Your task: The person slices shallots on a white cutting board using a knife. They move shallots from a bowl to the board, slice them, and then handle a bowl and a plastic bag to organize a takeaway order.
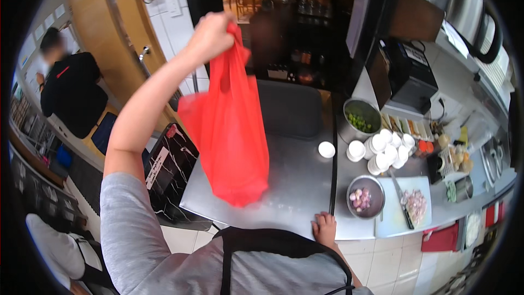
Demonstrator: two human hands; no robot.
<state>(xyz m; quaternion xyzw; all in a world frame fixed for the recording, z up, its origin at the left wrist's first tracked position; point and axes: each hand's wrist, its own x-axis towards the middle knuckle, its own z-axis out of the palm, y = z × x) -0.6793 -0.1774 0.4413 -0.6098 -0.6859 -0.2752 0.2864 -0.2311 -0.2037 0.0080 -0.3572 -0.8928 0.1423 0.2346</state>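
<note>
My left hand, raised high at the far side of the steel table, grips the gathered top of a red bag. The bag hangs down over the table, slightly blurred, and its contents are hidden. Resting at the near edge of the table is my right hand, with nothing visible in it. Right of that hand stands a metal bowl of peeled shallots. Beside it lies a white cutting board with a knife and chopped shallots.
White cups stand in stacks behind the bowl, near a metal pot of green pieces. One small white dish sits apart. A dark marbled panel adjoins the table's left. Two people are at the left.
</note>
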